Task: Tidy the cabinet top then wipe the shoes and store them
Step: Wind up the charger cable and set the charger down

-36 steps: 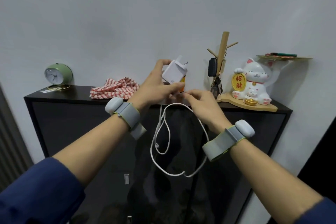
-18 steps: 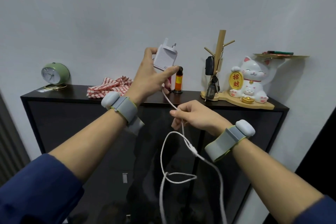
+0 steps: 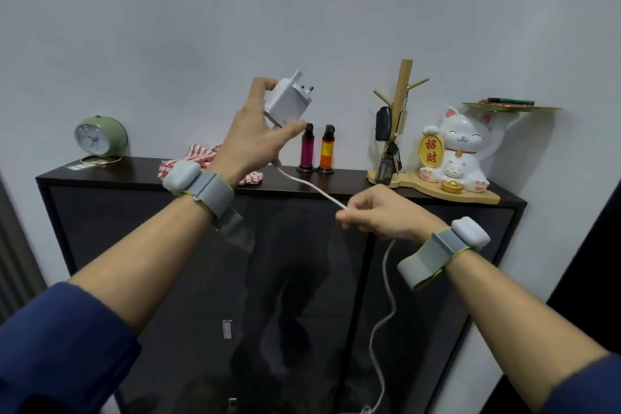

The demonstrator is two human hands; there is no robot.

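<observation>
My left hand (image 3: pixel 253 141) holds a white charger plug (image 3: pixel 289 102) up in front of the wall, above the dark cabinet top (image 3: pixel 141 171). Its white cable (image 3: pixel 309 185) runs taut down to my right hand (image 3: pixel 379 213), which pinches it in front of the cabinet; the rest of the cable hangs past the glossy doors toward the floor. A red-checked cloth (image 3: pixel 201 158) lies crumpled on the cabinet top, partly hidden behind my left wrist. No shoes are in view.
On the cabinet top stand a green alarm clock (image 3: pixel 100 136) at the left, two lighters (image 3: pixel 317 151) in the middle, a wooden key stand (image 3: pixel 398 118) with keys, and a white lucky cat figurine (image 3: pixel 457 151) on a wooden base. A small gold shelf (image 3: pixel 510 107) sticks out at right.
My left hand raised the plug higher. My right hand slid down and right along the cable, pulling the loops out straight; the two lighters are now uncovered.
</observation>
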